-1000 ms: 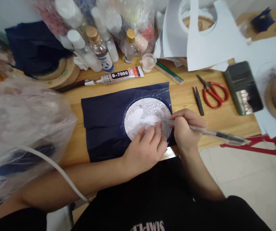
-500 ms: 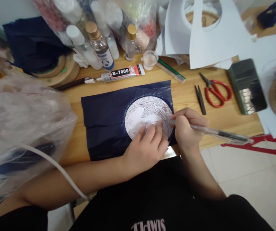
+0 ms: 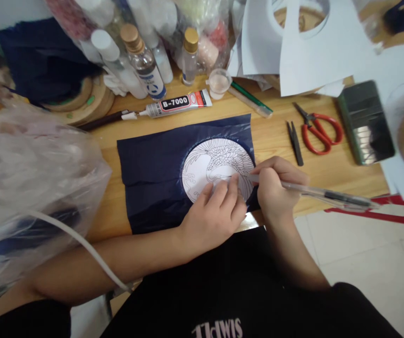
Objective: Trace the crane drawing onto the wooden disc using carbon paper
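Note:
A round white paper [image 3: 212,162] printed with a line drawing of a bird lies on a dark blue sheet [image 3: 152,173] on the wooden table [image 3: 279,141]. My left hand [image 3: 216,216] rests on the paper's near edge, its fingers laid flat and pressing it down. My right hand [image 3: 275,188] grips a clear pen [image 3: 325,195] in a closed pinch. The pen's tip touches the drawing just right of my left fingertips, and its barrel sticks out to the right past the table edge.
A B-7000 glue tube [image 3: 177,103], several bottles [image 3: 142,61] and a small cup [image 3: 218,82] stand behind the sheet. Red scissors [image 3: 316,131], black tweezers [image 3: 294,143], a phone [image 3: 366,122] and cut white paper [image 3: 314,51] lie right. A plastic bag [image 3: 29,188] bulges at left.
The view has shifted slightly. Both hands stay on the drawing, and the pen tip has barely moved.

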`<action>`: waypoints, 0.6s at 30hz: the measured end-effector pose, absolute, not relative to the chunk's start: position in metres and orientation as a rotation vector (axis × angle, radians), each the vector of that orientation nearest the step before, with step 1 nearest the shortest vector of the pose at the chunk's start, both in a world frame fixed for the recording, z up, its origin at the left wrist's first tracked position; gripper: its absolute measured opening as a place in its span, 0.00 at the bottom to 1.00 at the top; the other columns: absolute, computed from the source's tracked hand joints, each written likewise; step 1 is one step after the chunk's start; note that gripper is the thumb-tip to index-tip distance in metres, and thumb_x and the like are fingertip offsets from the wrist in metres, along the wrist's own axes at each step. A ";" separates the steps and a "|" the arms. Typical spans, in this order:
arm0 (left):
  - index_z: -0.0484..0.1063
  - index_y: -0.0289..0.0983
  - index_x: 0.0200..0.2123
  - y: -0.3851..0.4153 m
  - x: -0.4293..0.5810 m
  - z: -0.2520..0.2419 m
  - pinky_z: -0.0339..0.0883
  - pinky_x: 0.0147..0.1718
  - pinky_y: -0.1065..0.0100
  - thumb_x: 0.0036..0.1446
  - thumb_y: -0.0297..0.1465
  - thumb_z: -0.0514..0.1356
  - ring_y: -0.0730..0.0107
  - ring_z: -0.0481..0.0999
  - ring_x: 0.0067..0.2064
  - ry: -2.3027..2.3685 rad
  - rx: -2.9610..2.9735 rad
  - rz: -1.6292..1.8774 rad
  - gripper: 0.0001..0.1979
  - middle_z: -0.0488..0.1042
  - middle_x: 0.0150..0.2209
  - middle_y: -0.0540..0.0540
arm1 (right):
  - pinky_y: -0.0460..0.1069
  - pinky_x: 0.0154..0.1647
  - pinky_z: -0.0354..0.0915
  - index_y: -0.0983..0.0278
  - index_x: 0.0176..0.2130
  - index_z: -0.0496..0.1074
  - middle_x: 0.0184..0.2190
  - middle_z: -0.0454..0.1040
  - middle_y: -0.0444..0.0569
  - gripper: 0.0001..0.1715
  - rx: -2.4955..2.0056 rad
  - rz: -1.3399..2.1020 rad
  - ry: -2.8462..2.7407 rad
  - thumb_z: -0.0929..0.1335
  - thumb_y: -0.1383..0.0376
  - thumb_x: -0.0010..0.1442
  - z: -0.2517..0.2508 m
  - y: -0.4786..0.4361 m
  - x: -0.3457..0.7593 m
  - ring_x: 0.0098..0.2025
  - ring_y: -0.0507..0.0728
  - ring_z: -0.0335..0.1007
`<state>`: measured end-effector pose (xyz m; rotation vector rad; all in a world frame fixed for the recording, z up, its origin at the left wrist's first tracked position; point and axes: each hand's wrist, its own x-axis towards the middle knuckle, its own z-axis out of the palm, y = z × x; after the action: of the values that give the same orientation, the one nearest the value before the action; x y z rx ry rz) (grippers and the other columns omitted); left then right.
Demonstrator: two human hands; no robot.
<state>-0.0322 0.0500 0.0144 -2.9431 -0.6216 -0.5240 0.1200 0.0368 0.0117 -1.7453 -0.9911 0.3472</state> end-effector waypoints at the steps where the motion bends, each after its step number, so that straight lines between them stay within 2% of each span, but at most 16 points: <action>1: 0.73 0.28 0.45 0.050 -0.032 0.015 0.70 0.43 0.60 0.61 0.39 0.59 0.54 0.75 0.47 -0.623 -2.943 -0.521 0.19 0.73 0.53 0.32 | 0.44 0.18 0.55 0.63 0.18 0.69 0.14 0.67 0.38 0.12 -1.752 0.344 -0.990 0.61 0.74 0.45 0.012 0.037 0.120 0.18 0.46 0.60; 18: 0.72 0.27 0.46 0.050 -0.033 0.014 0.69 0.43 0.59 0.62 0.38 0.58 0.54 0.74 0.47 -0.626 -2.949 -0.522 0.18 0.73 0.54 0.31 | 0.45 0.17 0.56 0.63 0.17 0.69 0.14 0.68 0.39 0.12 -1.766 0.329 -0.965 0.61 0.72 0.45 0.010 0.033 0.120 0.17 0.47 0.60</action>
<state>-0.0332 0.0497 0.0138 -2.9490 -0.6260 -0.5220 0.1204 0.0329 0.0097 -1.7664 -0.9652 0.3295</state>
